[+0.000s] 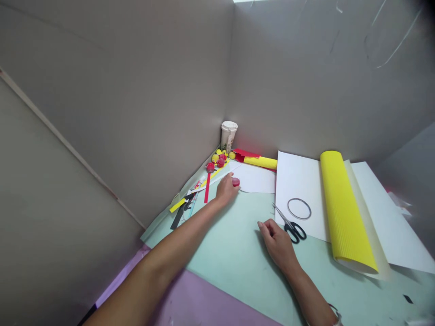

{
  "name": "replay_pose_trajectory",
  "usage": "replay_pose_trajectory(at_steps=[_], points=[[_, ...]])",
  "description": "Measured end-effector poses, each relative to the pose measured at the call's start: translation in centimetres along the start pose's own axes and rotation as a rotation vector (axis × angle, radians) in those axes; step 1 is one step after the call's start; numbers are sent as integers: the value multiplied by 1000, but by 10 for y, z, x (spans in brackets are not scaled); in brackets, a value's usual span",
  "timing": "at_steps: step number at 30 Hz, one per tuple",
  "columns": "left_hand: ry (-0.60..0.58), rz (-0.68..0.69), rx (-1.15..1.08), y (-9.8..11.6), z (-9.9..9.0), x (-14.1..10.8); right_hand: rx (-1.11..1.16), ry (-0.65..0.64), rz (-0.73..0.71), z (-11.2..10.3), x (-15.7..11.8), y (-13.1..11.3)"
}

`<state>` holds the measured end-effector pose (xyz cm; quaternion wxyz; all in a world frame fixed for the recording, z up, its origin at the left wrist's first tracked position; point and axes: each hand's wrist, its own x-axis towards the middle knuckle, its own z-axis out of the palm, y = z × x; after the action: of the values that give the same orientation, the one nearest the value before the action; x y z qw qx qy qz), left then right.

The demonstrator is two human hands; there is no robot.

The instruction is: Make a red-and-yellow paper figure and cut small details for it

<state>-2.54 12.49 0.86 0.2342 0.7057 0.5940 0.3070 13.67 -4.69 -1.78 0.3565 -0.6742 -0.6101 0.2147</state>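
Note:
My left hand (227, 190) reaches to the back of the mat, its fingers closed around a small red round piece (235, 182). Just left of it lie a red paper strip (207, 188) and a cluster of small red and yellow balls (220, 161). My right hand (277, 244) rests over the mat with its fingers curled in; whatever they may hold is hidden. Beside that hand are black-handled scissors (295, 231), their blades pointing to the back left. A thin grey ring (299, 208) lies on a white sheet (299, 181) behind the scissors.
A lidded paper cup (229, 133) stands in the corner of the grey partitions (152, 90). Along the back lies a yellow and red paper roll (261, 161). A large yellow corrugated roll (346, 217) covers the right side. Black and yellow strips (180, 210) lie left on the green mat (231, 244).

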Motion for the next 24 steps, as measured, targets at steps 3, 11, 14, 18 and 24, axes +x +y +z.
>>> replay_pose_trajectory(at_steps=[3, 11, 14, 18, 24], points=[[-73, 100, -39, 19, 2, -36, 31, 52, 74, -3, -1, 0], [-282, 215, -157, 31, 22, -123, 228, 207, 138, -9, 0, 9], [-256, 235, -162, 24, 26, -132, 229, 149, 62, -8, -2, 6], [-238, 263, -188, 18, 26, -133, 176, 44, -148, -7, -5, 0], [-272, 271, -166, 13, 23, -128, 122, -23, -304, -6, -4, 1]])
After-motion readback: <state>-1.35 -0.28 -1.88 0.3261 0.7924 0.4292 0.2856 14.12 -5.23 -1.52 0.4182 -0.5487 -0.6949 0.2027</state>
